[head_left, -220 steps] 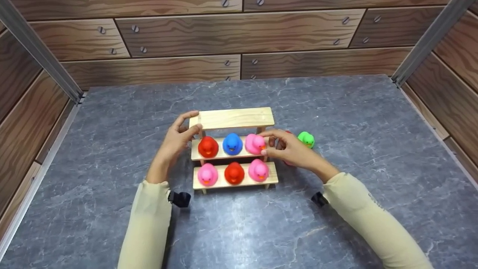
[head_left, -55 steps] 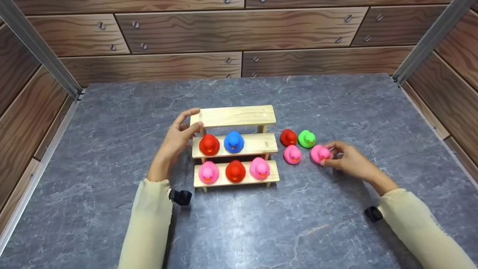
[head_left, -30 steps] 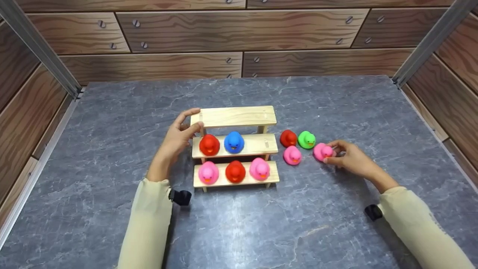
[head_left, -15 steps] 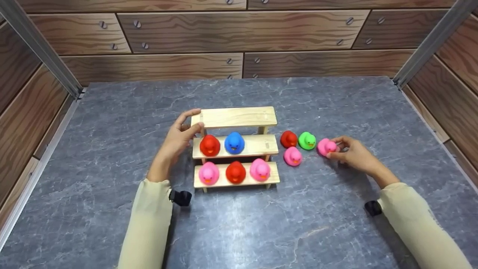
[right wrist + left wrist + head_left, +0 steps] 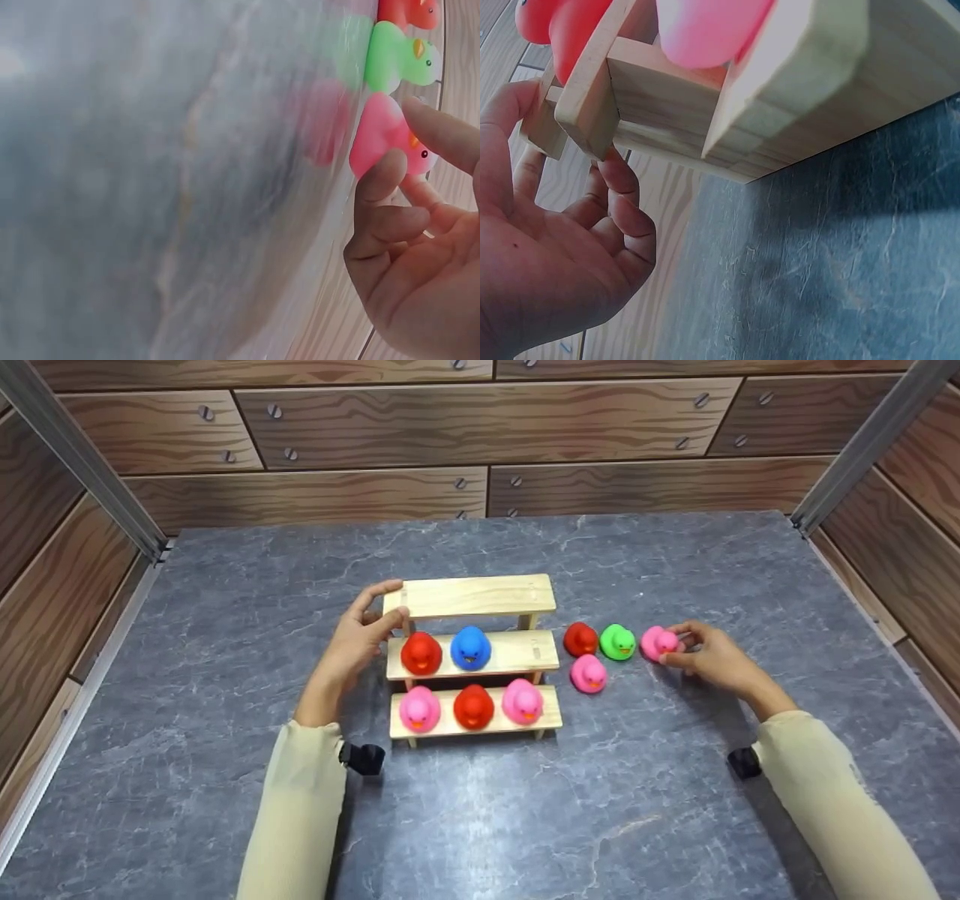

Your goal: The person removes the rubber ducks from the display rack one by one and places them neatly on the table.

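My left hand (image 5: 352, 634) grips the left end of the top tier of a three-tier wooden display stand (image 5: 472, 595). In the left wrist view, the thumb and fingers hold the end of a stand board. My right hand (image 5: 712, 656) pinches a pink rubber duck (image 5: 660, 644) on the table, just right of a green rubber duck (image 5: 617, 642). The right wrist view shows that pink duck (image 5: 375, 139) between thumb and fingers. On the middle tier sit a red duck (image 5: 421, 653) and a blue duck (image 5: 471, 648), with bare wood at its right end.
The bottom tier bears a pink duck (image 5: 420, 709), a red duck (image 5: 473, 706) and another pink duck (image 5: 523, 702). Between stand and right hand, a red duck (image 5: 580, 639) and a pink duck (image 5: 589, 674) rest on the grey marbled table (image 5: 480, 825). Wood-patterned walls (image 5: 480, 424) enclose the table.
My right hand has taken the pink duck off the middle tier's right end to the table, then shifted it farther back and slightly right, beside the green duck. The left hand keeps its grip.
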Available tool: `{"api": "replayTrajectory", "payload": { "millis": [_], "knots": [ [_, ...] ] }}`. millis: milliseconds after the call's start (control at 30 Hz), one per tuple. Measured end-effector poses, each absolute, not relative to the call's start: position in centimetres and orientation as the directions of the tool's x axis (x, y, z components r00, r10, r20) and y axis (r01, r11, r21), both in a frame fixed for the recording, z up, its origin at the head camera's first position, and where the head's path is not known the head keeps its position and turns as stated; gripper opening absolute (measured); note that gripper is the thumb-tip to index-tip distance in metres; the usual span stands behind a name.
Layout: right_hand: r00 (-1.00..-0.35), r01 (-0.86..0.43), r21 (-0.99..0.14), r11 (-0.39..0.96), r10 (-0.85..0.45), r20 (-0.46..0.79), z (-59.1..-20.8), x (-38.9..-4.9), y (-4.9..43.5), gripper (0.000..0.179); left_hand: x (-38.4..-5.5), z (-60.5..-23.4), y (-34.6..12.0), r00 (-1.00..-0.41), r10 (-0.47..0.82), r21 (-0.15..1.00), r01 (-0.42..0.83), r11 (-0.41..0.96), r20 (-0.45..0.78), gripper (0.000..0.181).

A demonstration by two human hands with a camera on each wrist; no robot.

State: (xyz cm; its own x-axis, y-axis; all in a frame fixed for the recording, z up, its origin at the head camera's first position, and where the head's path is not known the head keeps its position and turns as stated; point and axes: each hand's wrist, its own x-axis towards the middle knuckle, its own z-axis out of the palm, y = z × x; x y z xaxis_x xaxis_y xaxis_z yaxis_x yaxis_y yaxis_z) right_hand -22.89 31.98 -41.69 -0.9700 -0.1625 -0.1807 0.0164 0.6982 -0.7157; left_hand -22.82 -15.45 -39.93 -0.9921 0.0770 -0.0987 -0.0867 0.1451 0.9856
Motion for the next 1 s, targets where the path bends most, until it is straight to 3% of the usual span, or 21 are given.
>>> {"api": "replayTrajectory", "payload": {
  "millis": [1000],
  "knots": [
    [-0.973, 0.0, -0.73, 0.683, -0.167, -0.156, -40.7, -22.9, 32.5, 0.057, -22.9, -40.0, -15.5, -0.992, 0.078, 0.988, -0.085, 0.128, -0.095, 0.048]
  ]
}}
